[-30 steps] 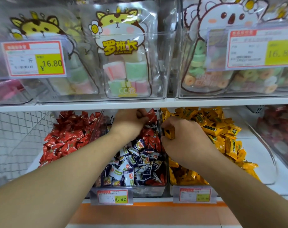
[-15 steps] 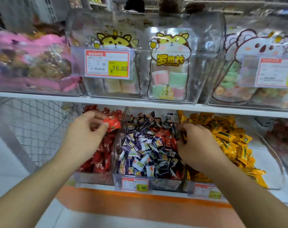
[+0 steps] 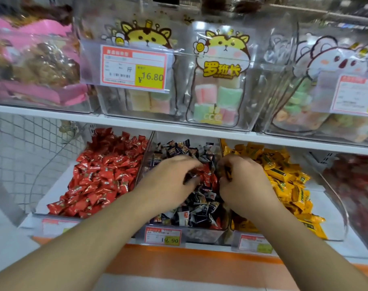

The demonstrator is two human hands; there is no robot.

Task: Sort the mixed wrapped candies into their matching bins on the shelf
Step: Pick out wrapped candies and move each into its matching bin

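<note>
Three clear bins sit side by side on the lower shelf. The left bin (image 3: 38,222) holds red candies (image 3: 103,175). The middle bin (image 3: 202,235) holds dark blue and white candies (image 3: 199,208) with stray red candies (image 3: 209,177) mixed in. The right bin (image 3: 336,208) holds yellow candies (image 3: 284,179). My left hand (image 3: 170,179) hovers over the middle bin, its blurred fingers spread over the stray red candies. My right hand (image 3: 242,183) is curled at the middle bin's right side and pinches a small candy (image 3: 228,172) with a dark and yellow wrapper.
The upper shelf (image 3: 136,122) hangs just above the bins and carries clear boxes of bagged marshmallow sweets (image 3: 218,89) with price tags. A wire mesh panel (image 3: 21,148) stands at the left. Another bin of red sweets (image 3: 355,185) is at the far right.
My left hand went from the middle bin to the red bin with a red candy, then came back over the middle bin. My right hand stayed curled by the divider.
</note>
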